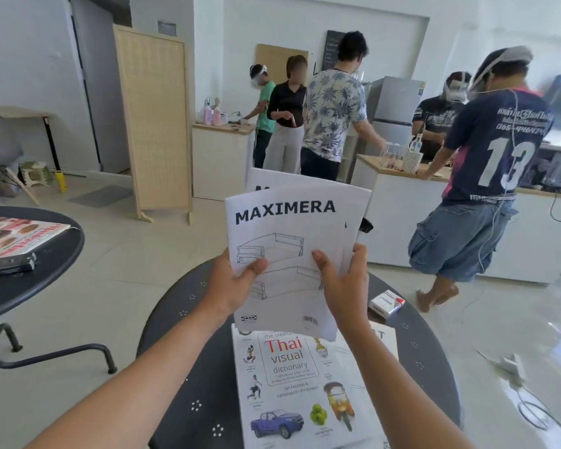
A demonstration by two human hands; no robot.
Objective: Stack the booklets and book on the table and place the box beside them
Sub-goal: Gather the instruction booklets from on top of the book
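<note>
Directly below my hands lies the book (292,384) on the table (188,367), long axis running away from me. Both my left hand (232,288) and right hand (344,286) pinch the booklets (292,241) upright above it; the box (386,303) sits right, perhaps touching nothing.

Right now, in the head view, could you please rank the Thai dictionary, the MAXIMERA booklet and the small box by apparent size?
1. Thai dictionary
2. MAXIMERA booklet, nearly as big; it is raised nearer the camera, so this order is unsure.
3. Small box, clearly smallest.
</note>
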